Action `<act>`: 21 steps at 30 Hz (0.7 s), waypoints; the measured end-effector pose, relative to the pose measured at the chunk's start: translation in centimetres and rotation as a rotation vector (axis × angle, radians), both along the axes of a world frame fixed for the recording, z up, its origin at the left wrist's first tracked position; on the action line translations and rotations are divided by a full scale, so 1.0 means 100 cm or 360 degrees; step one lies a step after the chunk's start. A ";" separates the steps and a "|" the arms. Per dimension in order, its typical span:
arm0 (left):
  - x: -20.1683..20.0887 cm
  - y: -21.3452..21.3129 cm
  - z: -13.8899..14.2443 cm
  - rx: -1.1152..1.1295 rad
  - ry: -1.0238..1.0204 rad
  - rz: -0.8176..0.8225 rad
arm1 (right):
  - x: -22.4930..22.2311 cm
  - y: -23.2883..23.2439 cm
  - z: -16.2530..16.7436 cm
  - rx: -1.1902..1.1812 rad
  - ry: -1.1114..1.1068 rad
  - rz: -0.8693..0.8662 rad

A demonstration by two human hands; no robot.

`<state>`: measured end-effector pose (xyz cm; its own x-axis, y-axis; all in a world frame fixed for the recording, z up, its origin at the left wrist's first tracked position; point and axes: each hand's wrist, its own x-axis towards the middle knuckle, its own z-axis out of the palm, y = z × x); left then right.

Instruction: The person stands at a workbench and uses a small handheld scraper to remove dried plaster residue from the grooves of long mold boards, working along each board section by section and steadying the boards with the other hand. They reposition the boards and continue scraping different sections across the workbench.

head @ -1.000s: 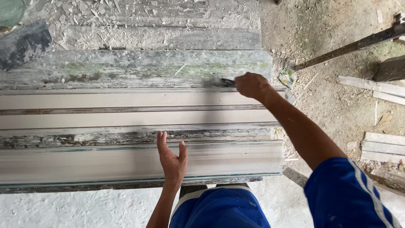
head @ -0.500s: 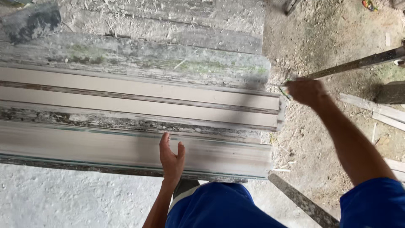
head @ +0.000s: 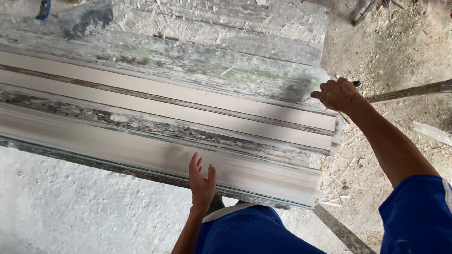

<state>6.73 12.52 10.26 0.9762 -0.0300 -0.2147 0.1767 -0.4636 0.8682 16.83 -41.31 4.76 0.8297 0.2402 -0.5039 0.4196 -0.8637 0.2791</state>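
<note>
Long pale plaster moulding [head: 165,117], ridged lengthwise w/ grey crusted grooves, lies flat on a rough, plaster-spattered bench [head: 226,28]. It fills the centre of the view, running from 9 o'clock toward 3 o'clock, its squared end just past centre-right.

Left hand [head: 201,181], at approx. 6 o'clock, rests flat against the near edge of the moulding, fingers straight and spread open, thumb apart; it grips nothing. The flat palm looks placed to steady the piece against sideways push.

Right hand [head: 338,94], at approx. 2 o'clock, sits at the far corner of the moulding's end, fingers curled tight round a thin metal tool [head: 306,99]. A dark handle tip pokes out behind the knuckles, and a narrow blade points left onto the top ridge. The kind of tool can't be told for sure. Held low and close to the end, prob. so the blade meets the surface at a shallow angle.

Person's blue shorts [head: 254,230] show at 6 o'clock, blue sleeve w/ white stripe [head: 419,211] at 4 o'clock. Beyond the bench, at 3 o'clock, dirt ground [head: 391,47] strewn w/ chips, and a long rusty bar [head: 414,90] running right from behind the right hand. A grey lump [head: 87,16] sits on the bench at 11 o'clock.
</note>
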 end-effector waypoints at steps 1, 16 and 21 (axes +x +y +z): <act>0.000 0.003 0.000 -0.0002 0.0049 -0.0003 | -0.001 0.005 0.003 -0.0067 0.0067 -0.0032; 0.044 0.113 -0.034 -0.0119 -0.0137 -0.0167 | 0.129 0.258 0.004 0.0371 0.0054 -0.0939; 0.083 0.154 -0.026 -0.0073 -0.0214 -0.0086 | 0.157 0.314 0.004 0.0530 -0.0089 -0.0654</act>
<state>15.01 27.95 7.66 0.9928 -0.0900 -0.0790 0.0330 -0.4285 0.9029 32.54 -9.94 5.15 0.9124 0.0294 -0.4082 0.0205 -0.9994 -0.0261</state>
